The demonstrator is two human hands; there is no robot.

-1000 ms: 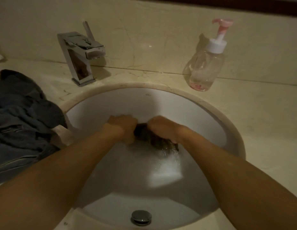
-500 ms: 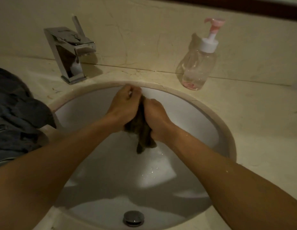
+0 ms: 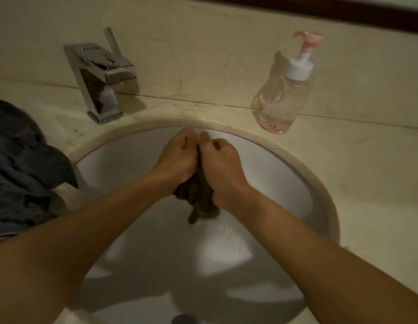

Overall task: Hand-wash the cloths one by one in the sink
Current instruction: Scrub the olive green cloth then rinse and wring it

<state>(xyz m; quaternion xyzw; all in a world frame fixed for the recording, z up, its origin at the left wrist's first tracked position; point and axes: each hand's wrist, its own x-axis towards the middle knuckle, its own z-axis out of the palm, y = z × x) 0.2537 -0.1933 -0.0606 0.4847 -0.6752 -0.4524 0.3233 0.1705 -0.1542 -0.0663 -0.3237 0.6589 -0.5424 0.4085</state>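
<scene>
I have both fists clenched round the small wet brown cloth (image 3: 198, 204). My left hand (image 3: 177, 157) and right hand (image 3: 220, 167) press together side by side, and the cloth's tail hangs below them. It is inside the round white sink (image 3: 296, 183), up near the back rim.

My grip is wet, so I judge the cloth could slide out and drop toward the drain. This close to the back rim, a hard wring could throw water over the rim. My left forearm passes close to the heap of dark grey cloths (image 3: 23, 171) left of the sink, so a careless elbow could drag one in too early. The clear pump bottle with a pink nozzle (image 3: 282, 99), behind the sink on the right, could be knocked over if I reach for it with slippery fingers.

My hands hide most of the cloth. The drain is cut off at the sink's near edge. The heap runs out of view and the light is dim, so I cannot count its cloths.
</scene>
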